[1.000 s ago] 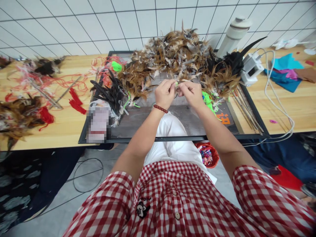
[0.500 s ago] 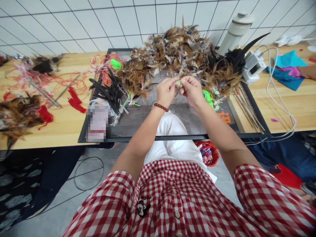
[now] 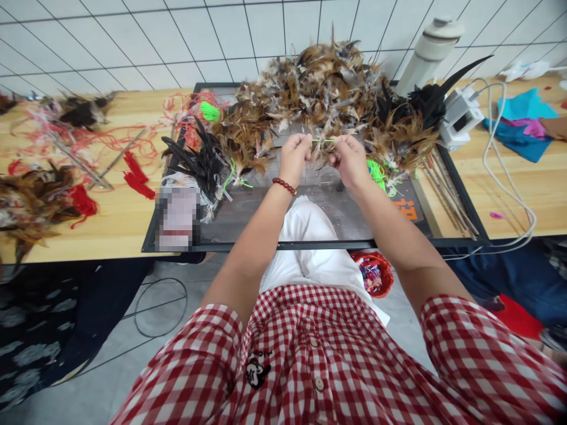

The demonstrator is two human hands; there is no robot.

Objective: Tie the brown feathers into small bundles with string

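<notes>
A short green cord (image 3: pixel 323 141) is stretched level between my two hands, over the dark framed board. My left hand (image 3: pixel 296 154), with a beaded bracelet at its wrist, pinches one end of it. The other end is pinched in my right hand (image 3: pixel 349 158). Pale feather ends hang around the middle of the cord; whether they are tied to it I cannot tell. Behind my hands rises a big heap of brown feathers (image 3: pixel 325 82). A bundle of green cord (image 3: pixel 377 172) lies just right of my right hand.
Black feathers (image 3: pixel 199 159) and a blurred-out flat item (image 3: pixel 178 218) lie at the left of the board (image 3: pixel 248 218). Thin sticks (image 3: pixel 452 192), a white charger (image 3: pixel 460 115) with cable and a pale bottle (image 3: pixel 427 56) stand or lie rightward. A red basket (image 3: pixel 387 277) sits below. People sit on both sides.
My hands have moved apart from close together, and the green cord bunched between my fingers is now drawn straight. The view has shifted slightly.
</notes>
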